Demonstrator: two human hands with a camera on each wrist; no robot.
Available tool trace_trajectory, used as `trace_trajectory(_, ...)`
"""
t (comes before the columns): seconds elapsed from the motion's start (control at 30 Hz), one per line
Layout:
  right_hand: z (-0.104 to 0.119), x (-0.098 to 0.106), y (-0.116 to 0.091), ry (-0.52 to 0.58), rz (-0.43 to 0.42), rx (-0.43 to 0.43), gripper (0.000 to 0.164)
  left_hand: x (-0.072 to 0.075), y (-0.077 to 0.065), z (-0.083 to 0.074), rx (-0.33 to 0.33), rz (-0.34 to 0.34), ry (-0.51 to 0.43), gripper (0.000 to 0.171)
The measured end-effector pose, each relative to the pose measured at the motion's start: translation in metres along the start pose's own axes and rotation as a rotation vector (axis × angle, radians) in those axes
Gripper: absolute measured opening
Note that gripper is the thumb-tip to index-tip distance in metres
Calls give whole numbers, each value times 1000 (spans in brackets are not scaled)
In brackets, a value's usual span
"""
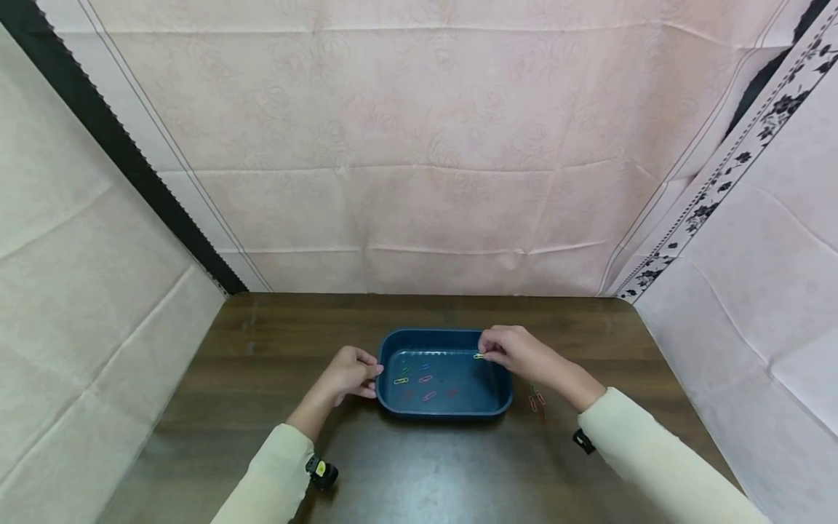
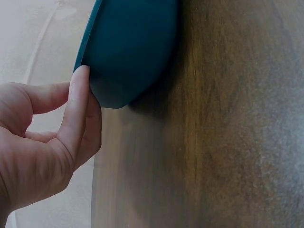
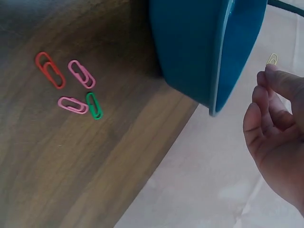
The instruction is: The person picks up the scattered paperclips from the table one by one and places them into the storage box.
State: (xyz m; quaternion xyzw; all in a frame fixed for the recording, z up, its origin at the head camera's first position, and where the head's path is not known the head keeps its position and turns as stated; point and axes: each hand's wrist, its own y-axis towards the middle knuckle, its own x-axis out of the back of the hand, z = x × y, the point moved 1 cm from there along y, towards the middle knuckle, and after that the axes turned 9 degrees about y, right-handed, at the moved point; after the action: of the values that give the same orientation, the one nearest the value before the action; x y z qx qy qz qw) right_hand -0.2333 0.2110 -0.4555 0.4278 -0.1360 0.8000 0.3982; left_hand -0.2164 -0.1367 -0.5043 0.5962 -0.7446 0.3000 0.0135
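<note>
A blue plastic tray [image 1: 445, 414] stands on the table, with several coloured paper clips lying inside, among them a yellow paper clip [image 1: 401, 381] and a pink paper clip [image 1: 428, 397]. At the tray's left end, my left hand [image 1: 348, 374] pinches the rim between thumb and fingers; the left wrist view shows the tray wall [image 2: 133, 52] beside those fingertips. My right hand [image 1: 517, 351] is above the tray's right end. Between its thumb and forefinger it pinches a yellow paper clip [image 3: 272, 59], held over the tray and apart from its floor.
Right of the tray, loose clips lie close together on the wooden table [image 1: 288, 415]: a red clip [image 3: 50, 71], two pink clips, one being this pink clip [image 3: 81, 74], and a green clip [image 3: 94, 107]. Pale patterned cloth [image 1: 419, 218] hangs behind and at both sides.
</note>
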Motion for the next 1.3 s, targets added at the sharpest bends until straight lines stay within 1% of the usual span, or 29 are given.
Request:
trace_trajectory(0.17,2,-3,12,8,59,8,5,0,0,0,-1,7,2,22)
trace_trajectory(0.3,2,-5,22,25,101,-11,4,-1,1,0,-4,6,-3,21)
trace_trajectory(0.4,2,-9,28,44,141,-28,7,-2,2,1,-8,5,-9,20)
trace_trajectory(0.53,3,-14,36,49,196,-29,11,-2,3,2,-8,6,-15,18)
trace_trajectory(0.67,4,-19,42,39,247,-29,9,-1,2,0,-3,8,-13,18)
trace_trajectory(0.8,5,-23,48,14,305,-52,8,-1,1,0,-7,4,-13,17)
trace_trajectory(1.0,15,-27,59,-37,396,-85,9,-1,0,2,-11,6,-14,18)
trace_trajectory(1.1,19,-30,64,-57,423,-80,9,-1,0,2,-11,4,-9,18)
trace_trajectory(1.3,22,-36,73,-68,432,-83,7,0,0,1,-5,-1,-5,18)
